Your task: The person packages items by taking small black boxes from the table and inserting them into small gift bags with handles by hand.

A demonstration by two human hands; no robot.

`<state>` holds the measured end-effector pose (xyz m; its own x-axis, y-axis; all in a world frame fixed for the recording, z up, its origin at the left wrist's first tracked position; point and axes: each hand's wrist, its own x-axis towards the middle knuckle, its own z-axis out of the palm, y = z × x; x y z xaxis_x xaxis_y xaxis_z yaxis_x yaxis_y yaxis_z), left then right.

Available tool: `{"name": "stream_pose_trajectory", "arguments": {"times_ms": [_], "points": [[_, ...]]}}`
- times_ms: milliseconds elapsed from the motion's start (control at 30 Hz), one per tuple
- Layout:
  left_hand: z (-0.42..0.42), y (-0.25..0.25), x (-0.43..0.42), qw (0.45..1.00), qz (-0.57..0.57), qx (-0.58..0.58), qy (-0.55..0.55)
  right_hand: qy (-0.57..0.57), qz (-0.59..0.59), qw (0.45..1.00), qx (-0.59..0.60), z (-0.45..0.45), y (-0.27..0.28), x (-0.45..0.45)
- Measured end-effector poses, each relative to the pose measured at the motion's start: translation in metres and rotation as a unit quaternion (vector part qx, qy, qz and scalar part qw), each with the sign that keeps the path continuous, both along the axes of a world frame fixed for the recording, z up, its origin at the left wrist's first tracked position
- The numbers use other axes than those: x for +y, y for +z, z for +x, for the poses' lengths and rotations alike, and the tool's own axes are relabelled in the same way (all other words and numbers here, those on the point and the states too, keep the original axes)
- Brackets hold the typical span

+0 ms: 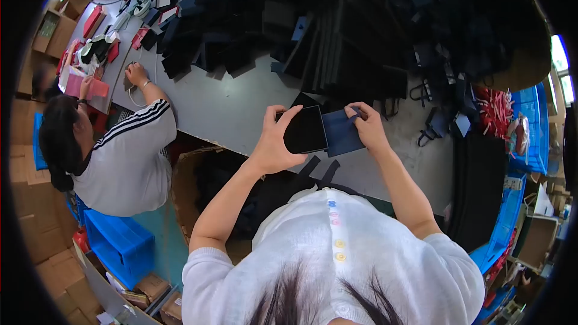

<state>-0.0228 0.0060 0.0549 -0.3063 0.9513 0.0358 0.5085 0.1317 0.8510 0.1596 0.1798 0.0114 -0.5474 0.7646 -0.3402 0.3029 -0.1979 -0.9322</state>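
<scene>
My left hand [276, 142] spans a black square box [306, 129] with a thin pale rim, thumb on the near edge and fingers on the far edge. Right beside it, my right hand [369, 127] pinches a dark blue flat piece [343, 134] at its upper right corner. A small dark strip shows at that pinch. The blue piece meets or overlaps the box's right side; whether the two are joined I cannot tell. Both are held above the grey table [235, 105].
Dark boxes [328, 45] are stacked and heaped along the table's far side. Small dark blue bags [435, 123] lie to the right, near red ribbons [495, 111] and a blue crate [533, 129]. A co-worker [123, 162] sits at the left, above another blue crate [123, 247].
</scene>
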Motion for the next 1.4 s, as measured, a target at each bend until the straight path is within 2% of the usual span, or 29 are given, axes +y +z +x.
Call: {"name": "stream_pose_trajectory", "arguments": {"times_ms": [67, 133, 233, 400, 500, 567, 633, 700, 733, 767, 800, 833, 867, 900, 933, 967, 1000, 1033, 1067, 1100, 1133, 1200, 1267, 1333, 1400], "points": [[0.006, -0.001, 0.005, 1.0, -0.008, -0.004, -0.009, -0.004, -0.06, 0.997, 0.052, 0.004, -0.007, -0.004], [0.011, -0.002, 0.008, 0.999, -0.01, -0.024, -0.021, 0.008, -0.073, 0.996, 0.049, 0.008, -0.014, -0.005], [0.007, -0.001, 0.006, 0.999, -0.009, -0.052, -0.012, -0.097, -0.154, 0.982, 0.04, 0.011, -0.01, -0.001], [0.02, -0.008, 0.012, 0.996, -0.046, -0.071, -0.014, -0.066, -0.179, 0.979, 0.071, 0.015, -0.004, 0.001], [0.019, -0.01, 0.012, 0.995, -0.086, -0.04, -0.032, -0.11, -0.207, 0.968, 0.087, 0.015, -0.004, -0.001], [0.02, -0.015, 0.009, 0.994, -0.101, -0.007, -0.05, -0.056, -0.118, 0.99, 0.049, 0.016, -0.01, -0.005], [0.024, -0.019, 0.007, 0.991, -0.115, 0.025, -0.07, -0.06, -0.142, 0.986, 0.055, 0.014, -0.008, -0.007], [0.033, -0.021, 0.007, 0.994, -0.071, -0.078, -0.015, -0.05, -0.15, 0.985, 0.07, 0.014, -0.015, -0.011], [0.038, -0.027, 0.008, 0.994, -0.068, -0.08, -0.024, -0.014, -0.081, 0.996, 0.03, 0.01, -0.01, -0.019], [0.042, -0.035, 0.009, 0.988, -0.002, -0.155, -0.029, 0.032, 0.005, 0.998, 0.045, 0.008, -0.029, -0.034], [0.048, -0.039, 0.01, 0.97, 0.058, -0.233, -0.034, 0.0, -0.037, 0.999, 0.027, -0.002, -0.03, -0.058], [0.053, -0.039, 0.012, 0.983, 0.06, -0.169, 0.04, 0.009, -0.02, 0.999, 0.048, -0.007, -0.022, -0.068], [0.055, -0.044, 0.01, 0.985, 0.057, -0.118, 0.109, 0.081, 0.033, 0.993, 0.079, -0.01, -0.016, -0.071], [0.048, -0.051, -0.005, 0.968, 0.011, -0.207, 0.143, 0.169, 0.016, 0.98, 0.104, -0.003, -0.002, -0.072], [0.037, -0.04, -0.022, 0.953, -0.029, -0.267, 0.138, 0.301, -0.059, 0.949, 0.076, 0.011, 0.019, -0.06], [0.014, -0.05, -0.048, 0.976, -0.053, -0.183, 0.104, 0.323, 0.081, 0.942, 0.045, 0.027, 0.007, -0.044], [-0.009, -0.035, -0.071, 0.991, -0.102, -0.074, 0.036, 0.341, 0.224, 0.913, 0.01, 0.045, -0.017, -0.017], [-0.033, -0.044, -0.109, 0.989, -0.149, -0.006, 0.0, 0.221, 0.352, 0.905, -0.092, 0.072, -0.05, 0.019], [-0.049, -0.044, -0.139, 0.976, -0.211, 0.052, -0.012, 0.073, 0.381, 0.893, -0.229, 0.098, -0.062, 0.056], [-0.05, -0.037, -0.161, 0.939, -0.305, 0.149, 0.053, -0.038, 0.388, 0.862, -0.324, 0.128, -0.077, 0.096], [-0.054, -0.046, -0.18, 0.925, -0.312, 0.193, 0.103, -0.084, 0.375, 0.813, -0.439, 0.16, -0.085, 0.134], [-0.047, -0.039, -0.171, 0.925, -0.301, 0.141, 0.185, -0.089, 0.261, 0.75, -0.602, 0.209, -0.106, 0.19], [-0.045, -0.052, -0.159, 0.966, -0.207, 0.049, 0.146, -0.07, 0.114, 0.804, -0.579, 0.245, -0.128, 0.224], [-0.026, -0.046, -0.134, 0.98, -0.165, 0.074, 0.085, -0.019, 0.075, 0.828, -0.555, 0.259, -0.144, 0.235], [-0.016, -0.05, -0.117, 0.983, -0.154, 0.087, 0.045, -0.005, 0.093, 0.814, -0.573, 0.25, -0.126, 0.23]]}}
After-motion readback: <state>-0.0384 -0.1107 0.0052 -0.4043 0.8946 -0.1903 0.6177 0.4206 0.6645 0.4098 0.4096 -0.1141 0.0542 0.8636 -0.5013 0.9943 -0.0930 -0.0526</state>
